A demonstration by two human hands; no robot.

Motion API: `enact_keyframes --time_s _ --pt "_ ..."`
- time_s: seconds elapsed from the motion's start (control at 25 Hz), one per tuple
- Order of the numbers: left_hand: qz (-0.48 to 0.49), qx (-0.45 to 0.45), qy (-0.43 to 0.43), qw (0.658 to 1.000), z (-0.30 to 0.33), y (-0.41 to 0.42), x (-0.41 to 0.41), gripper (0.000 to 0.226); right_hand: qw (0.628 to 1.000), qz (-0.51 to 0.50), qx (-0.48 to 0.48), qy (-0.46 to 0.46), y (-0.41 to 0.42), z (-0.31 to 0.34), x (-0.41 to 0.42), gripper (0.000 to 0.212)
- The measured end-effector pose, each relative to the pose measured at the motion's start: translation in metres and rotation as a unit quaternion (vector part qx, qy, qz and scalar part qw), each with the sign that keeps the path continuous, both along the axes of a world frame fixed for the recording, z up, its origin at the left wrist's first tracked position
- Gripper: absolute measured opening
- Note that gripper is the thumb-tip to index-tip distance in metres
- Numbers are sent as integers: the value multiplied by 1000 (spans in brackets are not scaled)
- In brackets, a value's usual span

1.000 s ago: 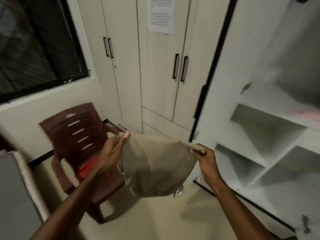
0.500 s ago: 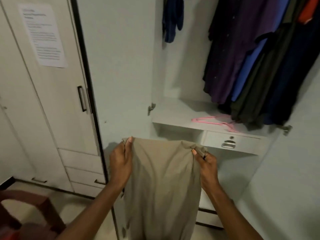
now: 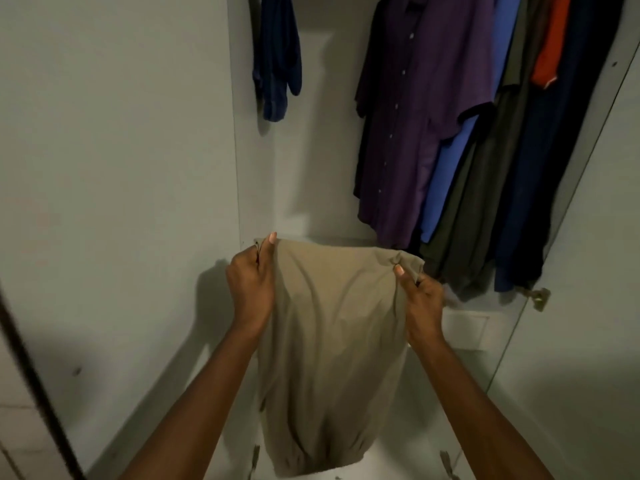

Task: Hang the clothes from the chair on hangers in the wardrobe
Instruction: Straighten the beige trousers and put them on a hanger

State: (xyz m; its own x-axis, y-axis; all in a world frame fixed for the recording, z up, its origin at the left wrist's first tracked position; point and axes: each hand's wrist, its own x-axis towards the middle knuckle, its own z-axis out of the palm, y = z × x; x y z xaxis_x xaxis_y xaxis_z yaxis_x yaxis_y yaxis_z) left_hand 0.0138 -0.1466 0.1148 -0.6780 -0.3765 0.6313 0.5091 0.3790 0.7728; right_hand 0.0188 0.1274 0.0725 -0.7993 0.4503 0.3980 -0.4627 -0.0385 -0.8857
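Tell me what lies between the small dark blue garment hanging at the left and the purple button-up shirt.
In the head view, only bare pale wardrobe back wall lies between the small dark blue garment and the purple button-up shirt; nothing hangs there.

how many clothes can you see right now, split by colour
Beige: 1, the garment held up by the left hand and right hand
Purple: 1, shirt
Bright blue: 1, shirt
Olive: 1, garment
Orange: 1, garment
Navy: 2, hanging garment on the right and small garment on the left
Total: 7, though overlapping clothes may hide more
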Motion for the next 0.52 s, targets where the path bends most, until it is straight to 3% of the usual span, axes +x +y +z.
enact_keyframes --time_s 0.28,0.52 --pt "12 8 27 1000 57 12 -165 60 999 -21 19 37 10 56 -147 32" --pt "108 -23 -152 982 20 29 -315 69 995 -22 97 -21 24 27 -290 63"
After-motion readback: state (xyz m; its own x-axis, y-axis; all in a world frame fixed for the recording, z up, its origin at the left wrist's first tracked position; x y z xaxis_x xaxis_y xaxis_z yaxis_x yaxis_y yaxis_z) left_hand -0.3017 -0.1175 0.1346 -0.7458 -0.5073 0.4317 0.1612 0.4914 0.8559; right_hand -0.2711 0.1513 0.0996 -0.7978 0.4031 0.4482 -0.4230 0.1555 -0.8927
